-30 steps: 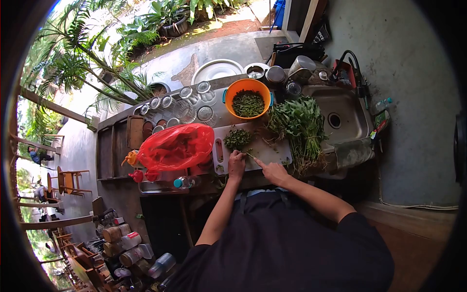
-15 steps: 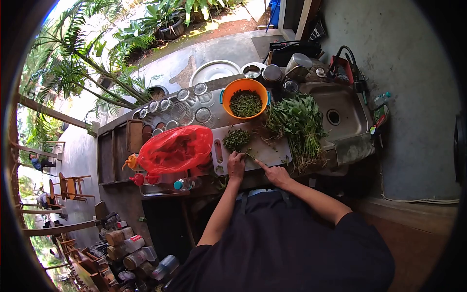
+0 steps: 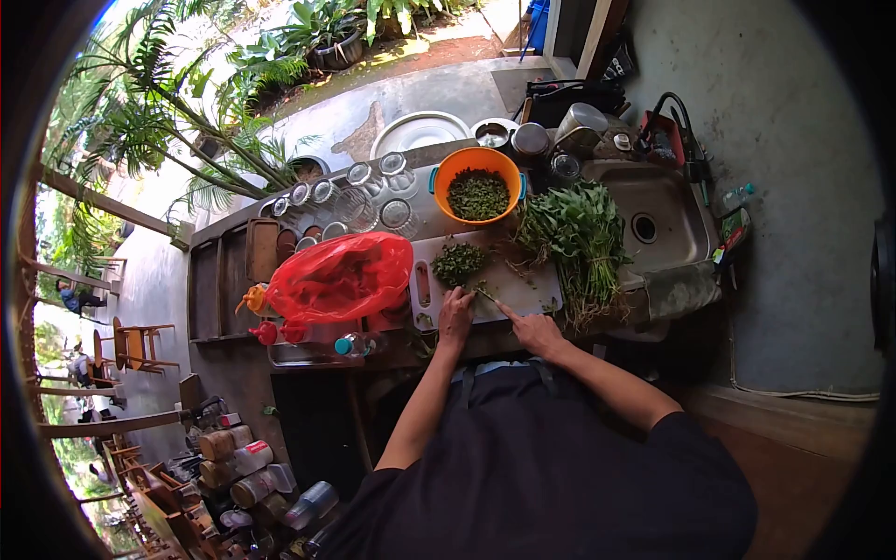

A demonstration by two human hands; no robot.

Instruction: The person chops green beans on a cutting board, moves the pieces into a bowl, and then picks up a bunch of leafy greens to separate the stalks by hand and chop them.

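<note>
My right hand (image 3: 539, 334) is closed round the handle of a small knife (image 3: 498, 304), whose blade points up and left over a white cutting board (image 3: 523, 297). My left hand (image 3: 455, 317) rests at the board's near edge, fingers pinched on a leafy green stem close to the blade; most of the stem is hidden. Just beyond its fingertips lies a pile of cut greens (image 3: 457, 264). A large bundle of leafy greens (image 3: 583, 238), roots toward me, lies to the right of the board. Behind the board stands an orange colander (image 3: 448, 171) holding more cut leaves.
A red plastic bag (image 3: 341, 280) sits left of the board, with a teal-capped bottle (image 3: 353, 345) in front of it. Several upturned glasses (image 3: 397, 215) stand behind the bag. To the right is a steel sink (image 3: 677, 201) with a cloth (image 3: 683, 289) on its front edge.
The view has shifted slightly, so the counter sits a little differently in it. The knife tip and my left fingers have moved only slightly; both hands keep their places at the board.
</note>
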